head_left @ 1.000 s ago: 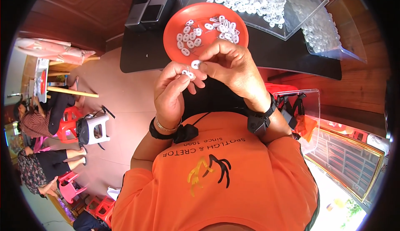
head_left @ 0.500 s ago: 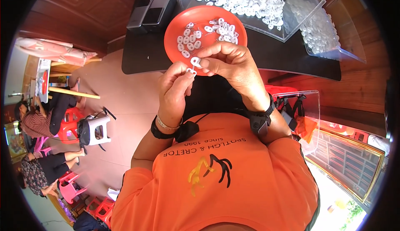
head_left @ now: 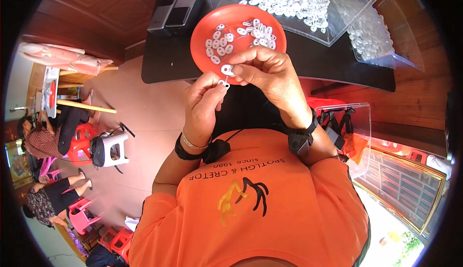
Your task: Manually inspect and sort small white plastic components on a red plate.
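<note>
Over the near rim of a red-orange plate [head_left: 198, 50], my two hands meet close together. Between thumb and index finger, my right hand [head_left: 271, 74] pinches a white oval two-holed plastic piece [head_left: 227, 70]. Just below it, the closed fingertips of my left hand [head_left: 202, 104] grip a second white two-holed piece [head_left: 224, 84]. A short thin link, too small to make out well, shows between the two pieces. On the plate lie several loose white oval pieces [head_left: 221, 51], some with thin metal bits beside them.
The black table [head_left: 166, 69] carries two grey-black box-like devices [head_left: 181, 11] at the left. A clear tray [head_left: 333, 38] heaped with white pieces stands behind the plate, beside another clear bin [head_left: 371, 40]. Two people sit far left near red stools [head_left: 83, 134].
My hands stay nearly still, both pieces still pinched, with only a tiny shift of the lower one. At the far lower left, a seated person has shifted posture.
</note>
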A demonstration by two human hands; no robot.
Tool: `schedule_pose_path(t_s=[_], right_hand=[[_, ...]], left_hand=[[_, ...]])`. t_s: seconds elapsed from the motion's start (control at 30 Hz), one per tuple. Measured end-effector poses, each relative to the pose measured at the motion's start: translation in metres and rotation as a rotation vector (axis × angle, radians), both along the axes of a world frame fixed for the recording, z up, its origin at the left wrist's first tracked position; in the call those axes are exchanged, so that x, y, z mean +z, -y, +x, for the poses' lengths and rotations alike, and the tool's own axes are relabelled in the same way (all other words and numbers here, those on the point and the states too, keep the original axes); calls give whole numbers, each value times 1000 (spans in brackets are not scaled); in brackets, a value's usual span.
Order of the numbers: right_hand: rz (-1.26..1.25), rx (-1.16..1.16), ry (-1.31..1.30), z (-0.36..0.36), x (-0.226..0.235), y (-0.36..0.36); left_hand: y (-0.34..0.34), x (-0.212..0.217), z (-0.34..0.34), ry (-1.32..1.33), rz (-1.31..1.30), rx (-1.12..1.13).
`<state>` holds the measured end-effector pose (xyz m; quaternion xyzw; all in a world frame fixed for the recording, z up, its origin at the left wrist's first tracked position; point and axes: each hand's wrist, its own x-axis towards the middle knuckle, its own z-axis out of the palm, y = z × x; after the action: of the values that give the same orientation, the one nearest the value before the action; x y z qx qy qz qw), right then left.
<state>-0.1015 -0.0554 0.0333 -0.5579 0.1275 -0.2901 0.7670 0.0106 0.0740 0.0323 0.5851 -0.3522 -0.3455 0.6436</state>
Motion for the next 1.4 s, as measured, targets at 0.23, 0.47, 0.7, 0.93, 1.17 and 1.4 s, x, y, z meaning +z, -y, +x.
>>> schedule_pose_path(t_s=[0.23,0.47,0.7,0.93,1.17,1.4], right_hand=[[-16,17,-16,-2,2,-4],[-127,-20,-26,0,3,-8],[-293,-4,-92,-2,4,-9],[-309,27,-25,-1,3,-12],[-406,29,-18,-4,3,-10],[-514,51,-28,-6,4,-8]], left_hand=[[0,0,0,-8,7,13],[-1,-1,0,-30,21,27],[-1,-2,-1,-25,39,25],[-1,-2,-1,-48,16,21],[-2,3,-9,-46,-30,79],[-1,0,-6,-97,-14,58]])
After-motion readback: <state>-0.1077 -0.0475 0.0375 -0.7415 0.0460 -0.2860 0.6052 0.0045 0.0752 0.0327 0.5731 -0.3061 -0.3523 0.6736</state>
